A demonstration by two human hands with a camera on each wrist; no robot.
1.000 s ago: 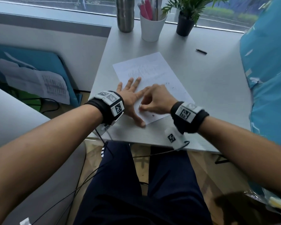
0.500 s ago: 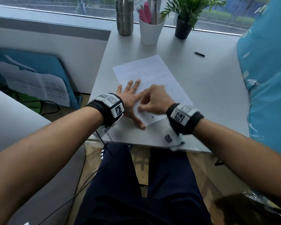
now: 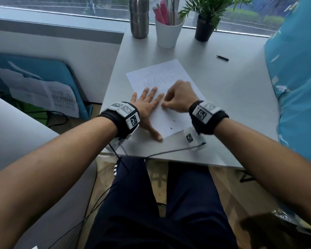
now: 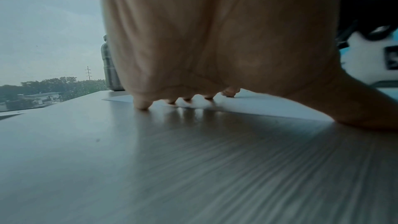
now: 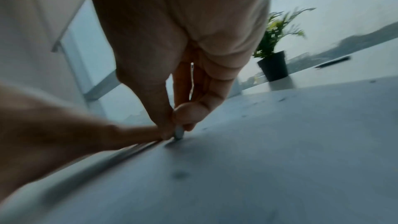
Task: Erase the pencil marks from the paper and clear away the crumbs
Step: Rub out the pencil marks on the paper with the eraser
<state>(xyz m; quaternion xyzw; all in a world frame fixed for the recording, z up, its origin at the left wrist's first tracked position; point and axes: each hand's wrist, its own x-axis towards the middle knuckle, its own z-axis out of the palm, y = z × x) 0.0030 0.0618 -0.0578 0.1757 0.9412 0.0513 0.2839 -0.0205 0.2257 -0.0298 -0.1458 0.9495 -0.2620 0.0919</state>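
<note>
we see one white sheet of paper point(image 3: 166, 97) lying at an angle on one pale grey desk point(image 3: 232, 97), with faint pencil scribbles point(image 3: 157, 80) on its far half. our left hand point(image 3: 147, 108) lies flat with its fingers spread straight, pressing down the sheet's left edge; the thumb reaches to the near corner. our right hand point(image 3: 178, 99) is curled, and in the right wrist view the thumb and fingertips pinch one small pale eraser point(image 5: 179, 133) whose tip touches the paper right beside the left hand's forefinger. the scribbles sit just beyond this grip. nearer to us than the grip we count two dark crumbs point(image 3: 172, 124) on the sheet, with more small specks scattered to the grip's right in the wrist view, too blurred to count. far beyond the grip stand one steel bottle point(image 3: 139, 17), one white cup of pens point(image 3: 169, 31) and one potted green plant point(image 3: 207, 18). off to the right of the grip, well apart, lies one short black pen point(image 3: 222, 58).
</note>
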